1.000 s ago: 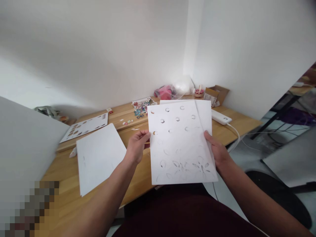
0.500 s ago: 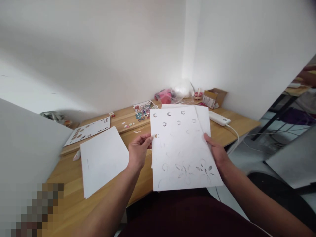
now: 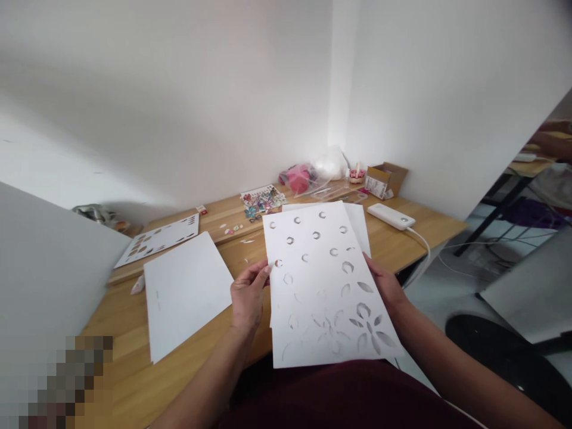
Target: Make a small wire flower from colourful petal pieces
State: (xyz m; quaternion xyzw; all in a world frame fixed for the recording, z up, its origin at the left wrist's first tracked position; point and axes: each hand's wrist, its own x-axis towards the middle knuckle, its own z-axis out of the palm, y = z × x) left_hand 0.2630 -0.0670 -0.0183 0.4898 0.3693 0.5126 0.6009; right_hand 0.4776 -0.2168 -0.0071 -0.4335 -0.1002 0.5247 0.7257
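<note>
Between my hands is a white paper sheet (image 3: 313, 298) with crescent, leaf and flower shapes cut out of it. Another white sheet (image 3: 361, 223) shows behind its upper right edge. My left hand (image 3: 249, 292) pinches the left edge between thumb and fingers. At the right edge, my right hand (image 3: 386, 283) grips with the thumb in front, its other fingers hidden behind the paper. To the left on the wooden table lies a stack of plain white paper (image 3: 187, 292). Beyond it is a white sheet with dark and brown cut-out shapes (image 3: 158, 238).
Colourful small pieces (image 3: 261, 205) lie at the back of the table (image 3: 120, 351). Further right are a pink item in clear plastic (image 3: 298, 177), a small basket (image 3: 357, 174), a cardboard box (image 3: 386, 179) and a white power strip (image 3: 391, 216) with its cable. White walls border the table.
Both hands have lowered the cut-out sheet slightly toward me and a little to the left. Its tilt has changed, so more of the cut-outs show dark.
</note>
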